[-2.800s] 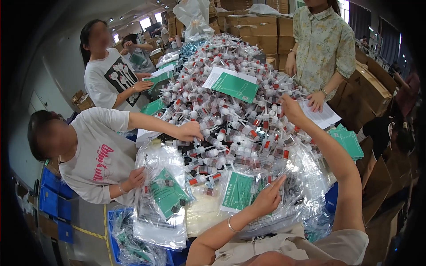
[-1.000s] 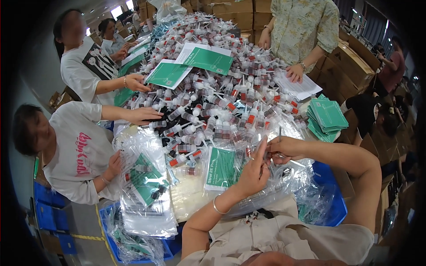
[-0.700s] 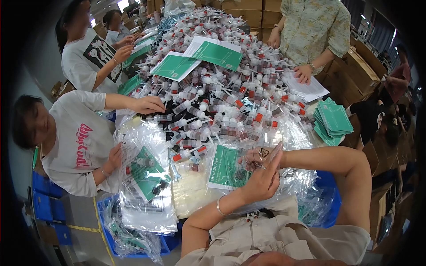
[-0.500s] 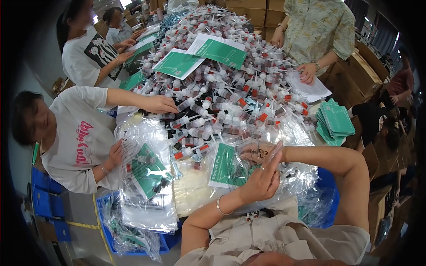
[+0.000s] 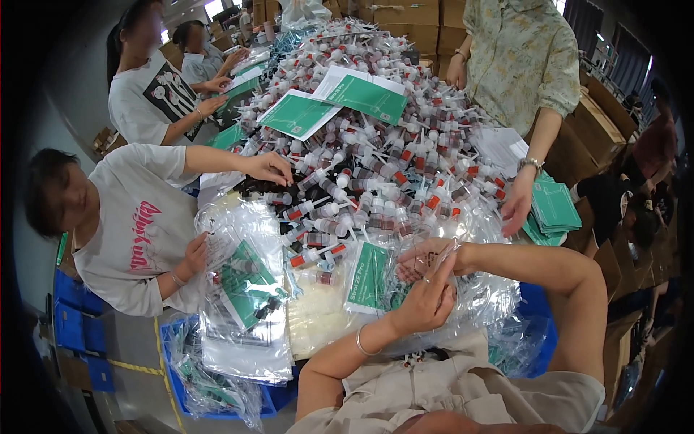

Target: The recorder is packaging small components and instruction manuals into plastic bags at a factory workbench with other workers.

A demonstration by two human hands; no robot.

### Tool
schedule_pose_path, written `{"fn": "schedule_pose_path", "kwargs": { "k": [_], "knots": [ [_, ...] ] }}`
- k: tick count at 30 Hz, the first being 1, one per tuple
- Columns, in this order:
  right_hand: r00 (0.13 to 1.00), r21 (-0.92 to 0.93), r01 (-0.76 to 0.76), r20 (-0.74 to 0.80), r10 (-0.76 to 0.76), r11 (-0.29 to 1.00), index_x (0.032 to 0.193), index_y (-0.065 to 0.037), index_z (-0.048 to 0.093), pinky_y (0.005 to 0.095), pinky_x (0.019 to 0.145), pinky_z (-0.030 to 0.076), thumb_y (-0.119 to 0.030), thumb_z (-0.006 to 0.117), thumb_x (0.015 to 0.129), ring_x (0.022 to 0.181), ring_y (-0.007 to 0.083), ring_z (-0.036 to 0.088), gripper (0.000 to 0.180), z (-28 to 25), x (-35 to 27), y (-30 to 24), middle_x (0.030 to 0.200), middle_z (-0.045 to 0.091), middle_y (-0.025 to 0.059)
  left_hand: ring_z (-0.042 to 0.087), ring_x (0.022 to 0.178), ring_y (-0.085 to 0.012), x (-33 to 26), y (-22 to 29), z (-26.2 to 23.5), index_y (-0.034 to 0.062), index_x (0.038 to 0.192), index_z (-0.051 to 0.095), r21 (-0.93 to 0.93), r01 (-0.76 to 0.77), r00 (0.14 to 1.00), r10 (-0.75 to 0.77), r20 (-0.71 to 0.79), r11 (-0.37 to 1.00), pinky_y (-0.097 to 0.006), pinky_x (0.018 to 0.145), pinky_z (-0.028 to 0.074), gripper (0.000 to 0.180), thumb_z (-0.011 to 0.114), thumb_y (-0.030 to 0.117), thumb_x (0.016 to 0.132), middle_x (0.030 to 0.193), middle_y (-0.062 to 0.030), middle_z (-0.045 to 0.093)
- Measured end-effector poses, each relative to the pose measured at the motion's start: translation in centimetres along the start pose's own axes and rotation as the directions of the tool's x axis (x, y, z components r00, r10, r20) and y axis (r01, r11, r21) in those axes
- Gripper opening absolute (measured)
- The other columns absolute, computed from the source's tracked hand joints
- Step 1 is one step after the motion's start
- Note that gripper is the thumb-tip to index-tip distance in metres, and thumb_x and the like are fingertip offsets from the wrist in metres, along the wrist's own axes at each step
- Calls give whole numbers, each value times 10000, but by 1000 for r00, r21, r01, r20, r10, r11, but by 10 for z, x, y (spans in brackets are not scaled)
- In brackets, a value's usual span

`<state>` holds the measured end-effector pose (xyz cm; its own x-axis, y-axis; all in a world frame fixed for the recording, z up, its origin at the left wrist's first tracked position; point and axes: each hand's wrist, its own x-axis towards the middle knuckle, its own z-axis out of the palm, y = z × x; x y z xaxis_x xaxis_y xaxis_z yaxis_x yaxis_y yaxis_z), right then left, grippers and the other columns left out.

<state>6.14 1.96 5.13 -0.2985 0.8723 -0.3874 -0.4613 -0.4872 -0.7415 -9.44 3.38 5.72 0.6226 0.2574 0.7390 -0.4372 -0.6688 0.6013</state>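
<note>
The left hand (image 5: 426,300) pinches the edge of a clear bag (image 5: 442,257) between thumb and straight fingers, at about four o'clock of the view's centre. At its twelve o'clock the right hand (image 5: 416,264) lies behind the film, fingers pointing to nine o'clock; whether they grip anything, I cannot tell. A green booklet (image 5: 369,278) sits at ten o'clock from the left hand, glare hiding whether it is inside the bag. The mound of small bottles (image 5: 376,170) rises at twelve o'clock, and a co-worker's hand (image 5: 515,206) hangs near one o'clock. A light, firm pinch at the rim should suit such thin, slippery film; flat right fingers would be less likely to snag it
</note>
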Motion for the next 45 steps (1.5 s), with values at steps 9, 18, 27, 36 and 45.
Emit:
{"fn": "schedule_pose_path", "kwargs": {
  "k": [9, 18, 27, 36, 45],
  "knots": [
    [864, -914, -278, -104, 492, 295, 957, 34, 618, 288, 737, 519, -123, 532, 851, 821, 152, 630, 208, 27, -61, -111, 858, 652, 93, 423, 1195, -427, -3, -12, 8, -77, 1402, 122, -62, 211, 977, -208, 53, 975, -380, 928, 411, 717, 464, -32, 772, 1417, -298, 246],
    [853, -969, 159, 232, -468, -190, 903, 12, 632, 377, 743, 501, -103, 561, 765, 782, 313, 632, 193, 27, 63, -156, 841, 648, 171, 414, 1194, -441, -17, -35, 26, -50, 1413, 68, 123, 407, 862, -425, 277, 905, -420, 877, 461, 781, 507, 3, 768, 1396, -325, 249],
    [907, -780, -49, 226, -354, -624, 934, -89, 638, 450, 829, 445, -141, 544, 776, 995, 300, 556, 191, -16, 183, -153, 978, 636, 110, 296, 1290, -432, -22, -41, 28, -49, 1410, 92, -5, 361, 906, -349, 239, 933, -418, 1044, 315, 698, 424, -39, 796, 1397, -323, 247],
    [924, -535, -55, 292, -246, -843, 867, -107, 671, 411, 867, 400, -181, 580, 735, 1088, 257, 493, 177, -39, 131, -165, 979, 588, 71, 392, 1204, -458, -22, -44, 27, -39, 1412, 95, -22, 424, 885, -409, 224, 905, -430, 956, 406, 706, 441, -14, 797, 1374, -321, 289],
    [908, -712, -130, 195, -371, -691, 725, -65, 664, 389, 823, 448, -95, 587, 684, 927, 283, 584, 92, -4, 143, -162, 849, 638, 91, 411, 1183, -454, -21, -42, 26, -47, 1406, 102, 37, 409, 888, -407, 216, 912, -419, 932, 426, 716, 453, -7, 783, 1374, -334, 279]
  ]
}}
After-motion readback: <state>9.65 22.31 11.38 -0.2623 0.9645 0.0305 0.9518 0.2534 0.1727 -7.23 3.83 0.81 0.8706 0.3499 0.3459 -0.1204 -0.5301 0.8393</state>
